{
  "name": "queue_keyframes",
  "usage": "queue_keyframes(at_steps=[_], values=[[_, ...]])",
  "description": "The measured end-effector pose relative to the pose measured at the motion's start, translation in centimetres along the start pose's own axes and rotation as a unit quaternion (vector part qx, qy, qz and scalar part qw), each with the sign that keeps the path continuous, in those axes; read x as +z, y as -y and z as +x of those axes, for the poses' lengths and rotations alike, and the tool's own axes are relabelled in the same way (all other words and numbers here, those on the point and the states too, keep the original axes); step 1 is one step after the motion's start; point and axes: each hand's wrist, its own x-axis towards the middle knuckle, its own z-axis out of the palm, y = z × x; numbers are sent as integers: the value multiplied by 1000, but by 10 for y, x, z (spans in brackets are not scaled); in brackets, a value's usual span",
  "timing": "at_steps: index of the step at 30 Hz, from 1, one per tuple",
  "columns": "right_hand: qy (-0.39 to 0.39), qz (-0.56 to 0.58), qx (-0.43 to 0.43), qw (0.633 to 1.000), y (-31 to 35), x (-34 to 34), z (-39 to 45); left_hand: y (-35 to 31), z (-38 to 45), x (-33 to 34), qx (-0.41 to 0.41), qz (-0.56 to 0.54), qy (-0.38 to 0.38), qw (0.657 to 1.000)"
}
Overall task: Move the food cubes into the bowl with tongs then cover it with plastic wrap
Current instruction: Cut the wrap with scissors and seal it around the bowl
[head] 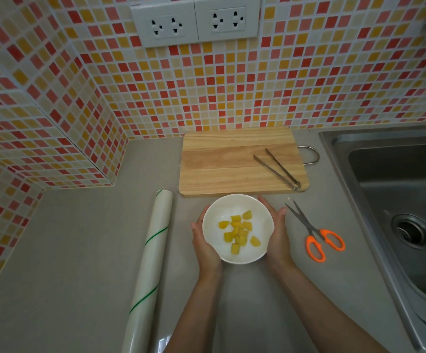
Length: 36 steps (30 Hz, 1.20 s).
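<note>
A white bowl [238, 228] sits on the grey tabletop [79, 250], cupped from both sides by bare hands: the left hand [205, 247] curves around its left wall and the right hand [278, 238] around its right wall, each grip wrapped partway round the bowl with the fingers pressed against the rim. Whether the bowl rests on the surface or is lifted slightly off it cannot be told from this angle. Inside lie the yellow food cubes [238, 231], gathered loosely near the middle and lower part of the bowl. Just behind the bowl is a wooden cutting board [232, 164], bare except for the metal tongs [277, 168], which lie diagonally on its right half with their arms spread apart at the far end. A long roll of plastic wrap [148, 266] lies to the left of the bowl, well clear of the left hand. Orange-handled scissors [311, 231] rest open on the tabletop to the right, near the right hand. A steel sink [397, 200] fills the right edge.
</note>
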Motion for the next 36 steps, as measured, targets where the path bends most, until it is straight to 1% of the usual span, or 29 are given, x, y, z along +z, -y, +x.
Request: queue_keyframes(at_steps=[3,5,7,9,12,15,19,23,27,30,36], values=[[-10,-68,-1,998,1,-8,3,-7,8,-11,-41,13,34,998],[-11,-102,-28,994,9,-11,5,-14,14,-18,-56,31,54,996],[23,-101,-48,993,19,-10,9,-20,19,-18,-40,31,60,997],[56,-83,-47,994,27,-4,15,-24,22,-12,-35,21,86,995],[62,-83,-21,994,32,2,16,-23,23,-1,-36,22,116,992],[35,-102,-3,994,26,0,15,-18,24,4,-32,52,74,995],[18,-146,-21,989,29,-1,18,-19,30,7,-12,105,64,992],[23,-131,-31,991,28,3,18,-20,36,4,14,184,51,981],[12,-132,-36,991,29,1,20,-19,39,7,18,223,67,972],[16,-140,-38,989,26,0,24,-19,40,7,16,230,70,971],[14,-140,-44,989,31,1,26,-27,37,12,42,251,84,963]])
